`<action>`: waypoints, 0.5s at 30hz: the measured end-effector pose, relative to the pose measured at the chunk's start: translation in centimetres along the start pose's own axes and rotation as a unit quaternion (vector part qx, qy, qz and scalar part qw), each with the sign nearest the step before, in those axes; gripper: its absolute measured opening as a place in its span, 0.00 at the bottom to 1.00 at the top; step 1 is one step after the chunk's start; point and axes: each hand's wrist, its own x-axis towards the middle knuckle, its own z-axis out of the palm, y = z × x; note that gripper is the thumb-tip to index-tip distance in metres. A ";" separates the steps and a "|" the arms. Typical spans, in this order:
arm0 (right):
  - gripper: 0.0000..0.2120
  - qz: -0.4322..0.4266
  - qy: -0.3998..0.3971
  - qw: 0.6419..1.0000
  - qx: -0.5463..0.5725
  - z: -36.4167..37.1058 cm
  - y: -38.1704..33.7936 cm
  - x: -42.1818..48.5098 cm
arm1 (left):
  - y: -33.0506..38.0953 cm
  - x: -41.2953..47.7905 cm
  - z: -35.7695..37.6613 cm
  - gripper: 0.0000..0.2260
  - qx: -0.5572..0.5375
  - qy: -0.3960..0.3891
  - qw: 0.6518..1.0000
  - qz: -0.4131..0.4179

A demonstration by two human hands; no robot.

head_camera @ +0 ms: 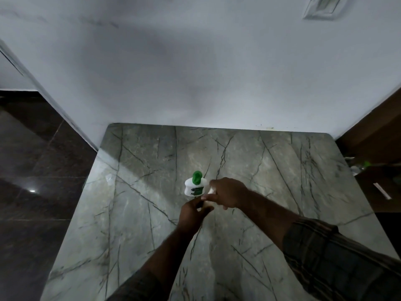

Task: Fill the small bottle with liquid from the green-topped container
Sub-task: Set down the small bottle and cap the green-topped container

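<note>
A white container with a green top (194, 185) stands upright on the grey marble table (152, 213), near its middle. Just in front of it, my left hand (193, 213) is closed around a small pale bottle (207, 205), mostly hidden by my fingers. My right hand (227, 193) is over the bottle's top, fingers pinched on a small white piece (211, 190) there. I cannot tell whether that piece is a cap. Both hands are close to the container but not touching it.
A white wall (195, 72) rises at the table's far edge. Dark tiled floor (32, 181) lies to the left. Brown wooden furniture (379, 148) with small items stands to the right. The table's left edge runs diagonally near my left forearm.
</note>
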 end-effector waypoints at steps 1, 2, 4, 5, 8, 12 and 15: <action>0.29 -0.014 0.001 1.000 0.010 0.2 0.3 0.1 | 0.0 0.0 0.0 0.13 0.004 -0.002 1.000 0.002; 0.31 -0.042 0.000 0.999 0.013 0.3 0.6 0.0 | 0.1 0.0 -0.1 0.13 0.006 -0.004 1.000 0.001; 0.23 -0.094 0.003 0.996 0.000 0.2 0.9 -0.2 | 0.2 0.1 -0.1 0.15 0.011 -0.006 1.000 -0.006; 0.18 -0.093 0.015 0.996 -0.007 0.1 0.8 -0.3 | 0.3 0.1 -0.1 0.15 0.013 -0.006 1.000 -0.009; 0.20 -0.057 0.038 0.998 -0.016 0.2 0.8 -0.2 | 0.4 0.2 0.0 0.14 0.002 -0.005 1.000 -0.008; 0.15 -0.101 0.002 0.994 0.031 0.7 1.2 0.0 | 0.3 0.1 0.2 0.16 -0.004 -0.011 1.000 -0.018; 0.10 -0.072 0.015 0.997 0.029 0.2 0.9 -0.3 | 0.4 -0.1 0.4 0.16 -0.013 -0.013 1.000 -0.016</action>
